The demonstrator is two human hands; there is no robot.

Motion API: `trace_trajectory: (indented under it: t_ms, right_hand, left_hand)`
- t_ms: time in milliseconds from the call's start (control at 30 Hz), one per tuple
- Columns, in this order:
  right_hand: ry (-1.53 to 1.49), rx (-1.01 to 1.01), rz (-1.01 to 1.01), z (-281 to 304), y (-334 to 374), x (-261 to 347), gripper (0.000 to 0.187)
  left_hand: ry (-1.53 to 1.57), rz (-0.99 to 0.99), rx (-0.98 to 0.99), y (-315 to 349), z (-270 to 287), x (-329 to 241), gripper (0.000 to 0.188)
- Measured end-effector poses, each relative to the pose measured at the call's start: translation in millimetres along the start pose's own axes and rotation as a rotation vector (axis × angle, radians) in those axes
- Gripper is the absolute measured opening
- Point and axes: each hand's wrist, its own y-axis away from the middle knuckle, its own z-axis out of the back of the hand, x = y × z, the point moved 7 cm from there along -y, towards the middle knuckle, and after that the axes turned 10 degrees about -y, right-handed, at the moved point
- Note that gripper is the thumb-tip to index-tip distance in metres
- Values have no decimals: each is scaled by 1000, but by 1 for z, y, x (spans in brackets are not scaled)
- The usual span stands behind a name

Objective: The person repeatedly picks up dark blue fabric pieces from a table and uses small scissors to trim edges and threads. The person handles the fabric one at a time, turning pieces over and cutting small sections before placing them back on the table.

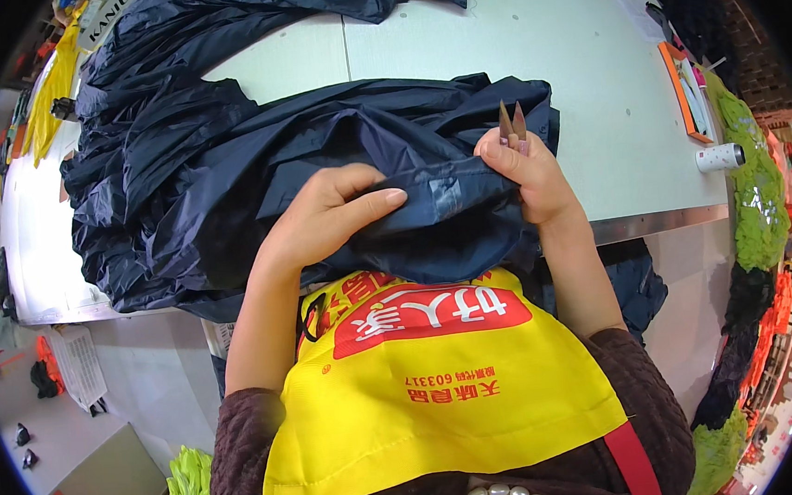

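A dark navy garment (186, 185) of thin, slightly shiny fabric lies bunched over the left and middle of the white table. Its near edge, a stitched band with a small pale shiny patch, stretches between my two hands. My left hand (333, 211) grips this band, thumb on top and fingertips partly hidden in the cloth. At the band's other end, my right hand (532, 176) pinches the fabric and also holds thread snips (512, 125). The two pointed blades stick up from the fist, slightly apart; the handle is hidden in the palm.
The white table (612, 156) has a metal front edge. At its right side are an orange tray (684, 94) with papers and a white cylinder (719, 158) with a dark end. Bright green cloth (754, 191) is heaped beyond. Yellow cloth (53, 88) hangs at the far left.
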Motion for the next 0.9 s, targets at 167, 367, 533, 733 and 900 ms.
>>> trace_trajectory:
  t_ms: [167, 367, 533, 733, 900]
  right_hand:
    - [87, 10, -37, -4, 0, 4, 17]
    - [1148, -171, 671, -14, 2, 51, 14]
    - [841, 48, 685, -39, 25, 63, 20]
    - [793, 97, 495, -36, 18, 36, 26]
    - [835, 90, 592, -40, 19, 35, 17]
  left_hand:
    - [68, -6, -146, -3, -5, -27, 25]
    - [694, 200, 92, -21, -46, -1, 12]
    - [734, 133, 30, -22, -49, -2, 14]
    - [700, 93, -68, -23, -45, -2, 15]
    - [623, 49, -108, -24, -48, 2, 19]
